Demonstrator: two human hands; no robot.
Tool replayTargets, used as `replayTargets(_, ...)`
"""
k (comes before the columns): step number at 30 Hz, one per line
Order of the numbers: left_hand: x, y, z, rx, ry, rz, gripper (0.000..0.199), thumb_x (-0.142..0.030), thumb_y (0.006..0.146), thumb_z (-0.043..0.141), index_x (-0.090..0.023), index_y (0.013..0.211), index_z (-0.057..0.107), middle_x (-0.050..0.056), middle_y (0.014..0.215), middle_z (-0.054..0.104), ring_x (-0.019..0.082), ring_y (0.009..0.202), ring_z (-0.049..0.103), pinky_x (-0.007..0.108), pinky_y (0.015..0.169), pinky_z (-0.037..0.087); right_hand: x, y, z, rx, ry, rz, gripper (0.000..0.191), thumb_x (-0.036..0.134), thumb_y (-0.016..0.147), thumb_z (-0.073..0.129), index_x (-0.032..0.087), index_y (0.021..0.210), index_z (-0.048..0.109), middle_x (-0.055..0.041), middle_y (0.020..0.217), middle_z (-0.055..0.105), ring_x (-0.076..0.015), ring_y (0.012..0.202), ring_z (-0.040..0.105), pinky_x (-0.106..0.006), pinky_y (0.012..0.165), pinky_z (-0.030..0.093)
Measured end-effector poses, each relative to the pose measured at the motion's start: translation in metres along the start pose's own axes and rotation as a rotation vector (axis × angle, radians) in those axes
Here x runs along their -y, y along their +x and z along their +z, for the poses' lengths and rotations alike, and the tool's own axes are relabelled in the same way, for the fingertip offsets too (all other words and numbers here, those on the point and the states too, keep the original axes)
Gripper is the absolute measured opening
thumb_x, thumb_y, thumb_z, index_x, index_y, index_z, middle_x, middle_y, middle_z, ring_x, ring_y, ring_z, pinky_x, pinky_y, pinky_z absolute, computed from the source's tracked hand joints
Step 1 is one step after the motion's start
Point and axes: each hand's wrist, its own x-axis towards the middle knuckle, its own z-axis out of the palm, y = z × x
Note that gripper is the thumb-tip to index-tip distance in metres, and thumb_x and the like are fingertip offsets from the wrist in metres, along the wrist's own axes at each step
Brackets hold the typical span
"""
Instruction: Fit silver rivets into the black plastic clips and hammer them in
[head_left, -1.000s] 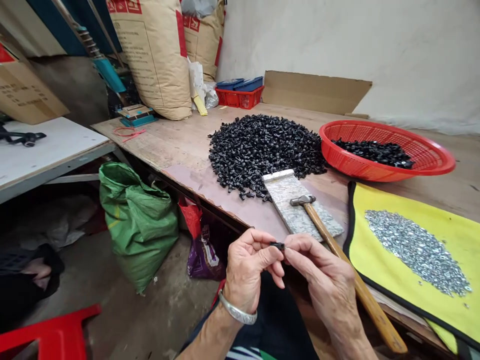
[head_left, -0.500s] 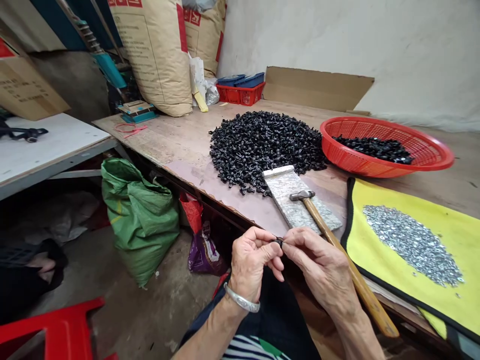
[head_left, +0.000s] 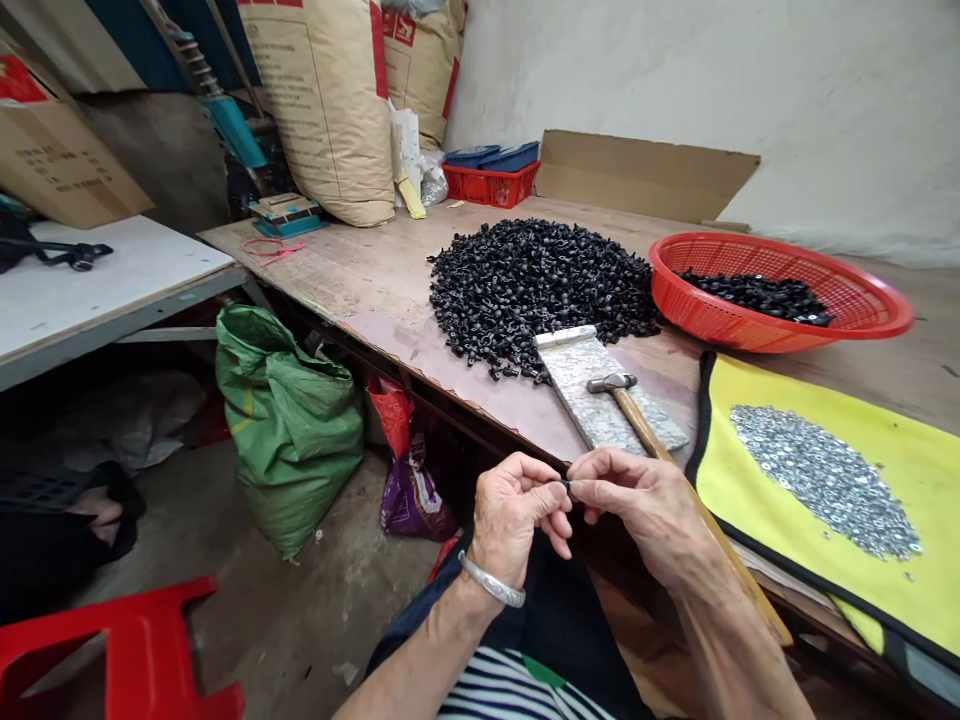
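My left hand (head_left: pixel 514 510), with a silver bangle at its wrist, pinches a small black part (head_left: pixel 565 484) in front of the table's edge. The fingertips of my right hand (head_left: pixel 637 500) close on the same part from the other side and hide most of it. Beyond them lies a hammer (head_left: pixel 649 432), its head on a worn metal plate (head_left: pixel 581 385) and its wooden handle running under my right forearm. Behind the plate is a heap of small black parts (head_left: pixel 540 285). Small metal pieces (head_left: pixel 825 480) lie on a yellow cloth (head_left: pixel 757 385) at the right.
A red basket (head_left: pixel 870 300) with black parts stands at the back right. Large paper sacks (head_left: pixel 322 110) and a small red crate (head_left: pixel 491 187) are at the back. A green sack (head_left: pixel 289 430) and a red stool (head_left: pixel 142 640) are on the left.
The view has shifted slightly, moving the scene a little to the right. My fingertips have come closer together around the black part, which shows less now.
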Motion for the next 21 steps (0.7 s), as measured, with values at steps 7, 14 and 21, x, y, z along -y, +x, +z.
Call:
replayTargets(7, 0.002, -0.004, -0.006, 0.016, -0.030, -0.032, 0.018, -0.021, 0.063, 0.069, -0.010, 0.068, 0.056, 0.002, 0.052, 0.060, 0.010, 0.036, 0.051, 0.020, 0.029, 0.043, 0.004, -0.001, 0.003, 0.058, 0.030, 0.051, 0.006, 0.020, 0.056, 0.067, 0.014, 0.057, 0.064, -0.0013, 0.059, 0.064, -0.0107, 0.052, 0.054, -0.022, 0.051, 0.044)
replayTargets(14, 0.003, -0.007, -0.013, 0.016, 0.011, -0.023, 0.016, -0.020, 0.062, 0.069, -0.010, 0.067, 0.056, 0.002, 0.052, 0.060, 0.010, 0.035, 0.051, 0.019, 0.027, 0.041, -0.006, -0.007, 0.009, 0.066, 0.053, 0.059, 0.005, 0.019, 0.059, 0.066, 0.014, 0.059, 0.064, -0.0012, 0.058, 0.064, -0.0112, 0.051, 0.055, -0.023, 0.050, 0.045)
replayTargets(21, 0.007, -0.010, -0.021, 0.046, 0.012, -0.017, 0.017, -0.023, 0.065, 0.068, -0.012, 0.071, 0.057, 0.000, 0.050, 0.060, 0.010, 0.032, 0.049, 0.019, 0.026, 0.039, -0.014, -0.012, 0.017, 0.059, 0.174, 0.082, 0.008, 0.019, 0.058, 0.070, 0.013, 0.058, 0.063, -0.0018, 0.054, 0.063, -0.0111, 0.047, 0.055, -0.023, 0.048, 0.044)
